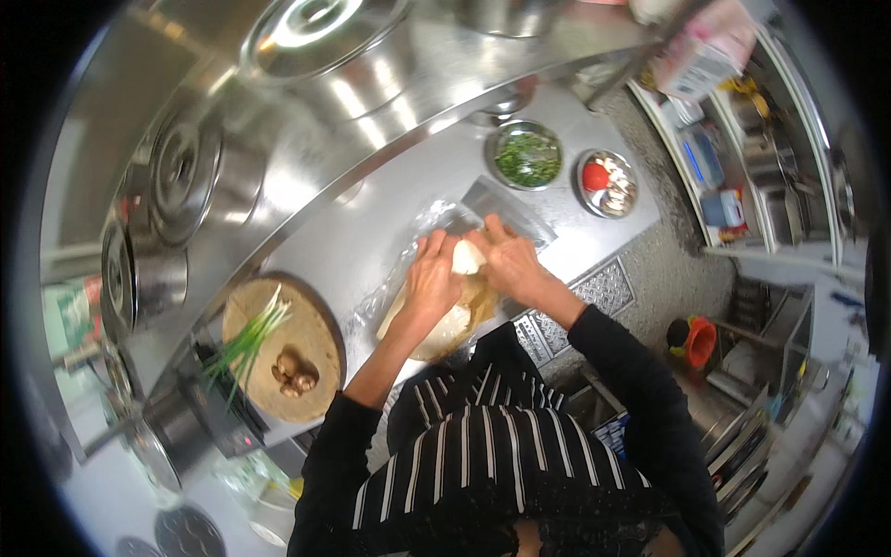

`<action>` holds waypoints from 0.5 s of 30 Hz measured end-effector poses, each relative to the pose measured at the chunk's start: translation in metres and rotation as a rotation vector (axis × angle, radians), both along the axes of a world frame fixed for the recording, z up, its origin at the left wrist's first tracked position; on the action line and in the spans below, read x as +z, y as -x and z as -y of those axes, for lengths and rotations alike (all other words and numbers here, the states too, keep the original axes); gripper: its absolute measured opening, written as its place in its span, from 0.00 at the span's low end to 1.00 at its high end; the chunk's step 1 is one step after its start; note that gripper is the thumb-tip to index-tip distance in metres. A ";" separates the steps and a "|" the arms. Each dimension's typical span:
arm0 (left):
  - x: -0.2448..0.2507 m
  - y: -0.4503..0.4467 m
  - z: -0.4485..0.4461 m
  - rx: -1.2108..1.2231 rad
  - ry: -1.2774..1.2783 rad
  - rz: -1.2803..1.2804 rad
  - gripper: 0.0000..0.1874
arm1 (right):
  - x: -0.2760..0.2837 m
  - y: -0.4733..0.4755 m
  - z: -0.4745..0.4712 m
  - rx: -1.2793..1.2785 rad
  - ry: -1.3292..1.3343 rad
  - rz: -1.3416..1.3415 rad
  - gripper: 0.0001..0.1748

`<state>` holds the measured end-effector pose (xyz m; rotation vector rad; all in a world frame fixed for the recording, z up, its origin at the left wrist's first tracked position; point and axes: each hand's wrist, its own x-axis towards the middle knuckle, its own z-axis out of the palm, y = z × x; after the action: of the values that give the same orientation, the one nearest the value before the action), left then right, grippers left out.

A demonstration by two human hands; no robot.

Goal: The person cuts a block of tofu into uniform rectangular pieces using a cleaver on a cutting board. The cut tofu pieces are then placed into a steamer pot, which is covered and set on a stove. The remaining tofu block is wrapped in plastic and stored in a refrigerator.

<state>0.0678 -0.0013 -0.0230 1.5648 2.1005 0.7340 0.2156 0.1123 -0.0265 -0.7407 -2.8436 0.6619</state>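
My left hand (pixel 433 282) and my right hand (pixel 509 263) meet over the steel worktop, fingers curled around a small white piece of food (pixel 467 257). The fingers partly cover this piece, and I cannot tell what food it is. Below the hands lies a pale, thin, round-edged food sheet (pixel 456 322), yellowish on its right side. Crumpled clear plastic film (pixel 400 278) spreads out to its left and beyond it. Just past my right hand, a broad flat metal blade (pixel 505 202), seemingly a cleaver's, rests on the worktop.
At the left, a round wooden chopping board (pixel 317 341) carries scallions (pixel 261 327) and brown mushrooms (pixel 295 372). Farther back stand a steel bowl of chopped greens (pixel 529 154) and one holding a tomato (pixel 595 177) with cut pale pieces. A raised steel shelf (pixel 431 125) bears lidded pots.
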 end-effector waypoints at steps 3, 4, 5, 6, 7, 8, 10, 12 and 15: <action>0.039 -0.016 -0.007 -0.162 0.056 -0.010 0.28 | 0.028 -0.029 0.017 -0.155 0.019 -0.115 0.29; 0.050 -0.026 -0.011 -0.222 0.061 -0.007 0.28 | 0.037 -0.042 0.025 -0.217 0.008 -0.097 0.29; 0.059 -0.037 -0.015 -0.283 0.064 -0.005 0.28 | 0.045 -0.058 0.029 -0.262 0.018 -0.062 0.32; 0.068 -0.050 -0.018 -0.344 0.070 -0.002 0.28 | 0.053 -0.075 0.034 -0.312 0.034 -0.032 0.33; 0.075 -0.066 -0.023 -0.405 0.059 -0.018 0.27 | 0.059 -0.094 0.039 -0.360 0.042 -0.020 0.34; 0.081 -0.084 -0.028 -0.464 0.045 -0.031 0.27 | 0.065 -0.115 0.044 -0.418 0.068 -0.055 0.34; 0.092 -0.126 -0.037 -0.585 0.027 -0.039 0.27 | 0.076 -0.158 0.056 -0.556 0.057 -0.103 0.31; 0.099 -0.173 -0.051 -0.706 0.003 -0.030 0.27 | 0.084 -0.208 0.063 -0.667 0.050 -0.143 0.29; 0.108 -0.256 -0.069 -0.886 -0.032 -0.019 0.28 | 0.096 -0.289 0.079 -0.826 0.005 -0.193 0.28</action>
<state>0.3237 0.0681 0.0848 2.2382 1.1733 0.4144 0.5046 0.0334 0.0691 -1.5945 -2.0683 0.5461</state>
